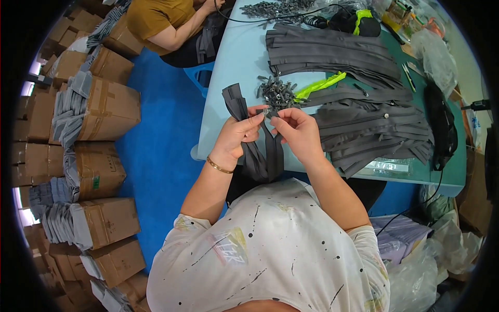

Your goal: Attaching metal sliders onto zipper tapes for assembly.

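- White patterned shirt (270,244) is filling the near part of the view, with both forearms reaching out from its sleeves.
- Dark grey strips (273,156) are hanging from the hands just off the table's near left edge, their folded upper ends (235,101) standing up beyond the left hand (236,135).
- Something small and shiny (266,111) is sitting between the fingertips; it may be a metal slider, but the fingers are hiding too much to be sure.
- That piece could be slipping away or going on crooked if the two strip edges are lying uneven or the pinch is loosening.
- The loose lengths could be twisting or tangling, since nothing is supporting them below.
- The left forearm is slanting in from the near left, thumb pressing toward the forefinger, the strips being gripped in the palm.
- The right hand (299,130) is bending inward from the right, thumb and forefinger pinching a strip end.
- Farther off, a heap of small dark pieces (278,93) is lying on the table (213,127), beside a yellow-green strip (322,86).
- Stacked grey strips (374,130) are spreading to the right.
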A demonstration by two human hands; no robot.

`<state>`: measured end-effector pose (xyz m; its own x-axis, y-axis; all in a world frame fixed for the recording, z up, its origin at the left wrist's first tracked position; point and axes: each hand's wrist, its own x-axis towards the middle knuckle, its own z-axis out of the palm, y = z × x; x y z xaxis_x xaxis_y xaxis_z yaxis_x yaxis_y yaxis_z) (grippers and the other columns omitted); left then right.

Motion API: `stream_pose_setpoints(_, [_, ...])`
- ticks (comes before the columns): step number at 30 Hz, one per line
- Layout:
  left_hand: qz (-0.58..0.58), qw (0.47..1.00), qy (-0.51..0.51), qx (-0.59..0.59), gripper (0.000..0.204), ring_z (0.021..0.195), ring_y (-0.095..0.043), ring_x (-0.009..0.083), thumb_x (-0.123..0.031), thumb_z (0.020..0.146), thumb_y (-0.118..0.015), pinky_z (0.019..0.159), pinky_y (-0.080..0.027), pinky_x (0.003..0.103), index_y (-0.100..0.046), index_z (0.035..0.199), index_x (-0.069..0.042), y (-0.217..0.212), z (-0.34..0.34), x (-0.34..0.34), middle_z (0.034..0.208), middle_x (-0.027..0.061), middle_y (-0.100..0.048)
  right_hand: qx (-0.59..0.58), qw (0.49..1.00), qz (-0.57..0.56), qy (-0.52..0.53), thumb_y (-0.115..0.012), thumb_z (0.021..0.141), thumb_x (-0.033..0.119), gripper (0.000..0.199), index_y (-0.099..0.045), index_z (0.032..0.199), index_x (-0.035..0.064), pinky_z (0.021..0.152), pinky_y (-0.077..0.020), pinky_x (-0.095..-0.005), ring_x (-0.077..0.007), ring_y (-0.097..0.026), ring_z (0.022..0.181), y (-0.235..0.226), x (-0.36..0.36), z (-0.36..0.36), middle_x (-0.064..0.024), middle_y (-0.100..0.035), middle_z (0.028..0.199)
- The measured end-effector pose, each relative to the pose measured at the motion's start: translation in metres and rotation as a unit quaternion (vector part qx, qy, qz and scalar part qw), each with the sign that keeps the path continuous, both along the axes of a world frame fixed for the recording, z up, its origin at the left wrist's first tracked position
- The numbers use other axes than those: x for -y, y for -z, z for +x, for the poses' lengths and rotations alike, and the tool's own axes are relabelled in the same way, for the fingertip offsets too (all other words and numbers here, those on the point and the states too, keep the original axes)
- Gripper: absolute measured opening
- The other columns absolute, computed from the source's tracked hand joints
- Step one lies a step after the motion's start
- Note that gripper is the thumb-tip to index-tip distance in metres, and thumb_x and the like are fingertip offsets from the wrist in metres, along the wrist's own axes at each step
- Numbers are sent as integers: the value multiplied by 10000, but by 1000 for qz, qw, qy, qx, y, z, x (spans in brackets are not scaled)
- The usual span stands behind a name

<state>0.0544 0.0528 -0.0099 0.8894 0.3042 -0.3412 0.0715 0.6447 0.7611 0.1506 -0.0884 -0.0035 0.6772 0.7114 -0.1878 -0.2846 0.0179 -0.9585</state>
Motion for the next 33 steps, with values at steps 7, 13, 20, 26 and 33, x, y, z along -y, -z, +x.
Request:
stream_pose_setpoints(7, [62, 998, -17, -29, 278, 468, -312, 18, -108, 816, -648, 419, -212, 183, -598, 1071, -9, -8, 0, 6, 641, -57, -441, 1, 1000, -9, -4, -644, 813, 103, 107, -609, 881, 28, 503, -424, -178, -56, -590, 665, -1, 3, 1, -1, -622, 755])
stream_pose_setpoints(13, [177, 983, -38, -40, 217, 454, -291, 9, -118, 805, -666, 410, -195, 185, -646, 999, -22, -8, -3, 11, 602, -71, -462, 2, 1000, -25, 2, -646, 812, 107, 107, -605, 871, 27, 507, -429, -181, -58, -592, 665, 1, 4, -1, -1, -622, 754])
stream_pose_setpoints(20, [259, 964, -23, -57, 187, 449, -296, 3, -121, 794, -679, 402, -196, 181, -669, 962, -40, -17, -8, 9, 582, -79, -454, 7, 999, -22, -24, -654, 805, 114, 144, -599, 878, 3, 553, -447, -193, -57, -566, 669, 3, 8, -1, -14, -615, 753])
stream_pose_setpoints(26, [182, 982, -11, -53, 242, 456, -318, 9, -72, 800, -663, 406, -195, 181, -601, 1028, -21, -22, -4, 12, 629, -54, -466, 61, 996, 35, -58, -638, 794, 27, 220, -566, 1002, 36, 607, -442, -194, -48, -533, 706, 8, 9, 10, 18, -583, 779])
stream_pose_setpoints(33, [110, 990, 2, -88, 181, 451, -329, 19, -83, 762, -703, 395, -190, 196, -571, 868, -21, 2, -6, 7, 631, -33, -468, 98, 988, 27, -117, -623, 805, 4, 304, -578, 1101, 53, 602, -436, -190, -40, -509, 668, 10, 9, 17, 27, -553, 753])
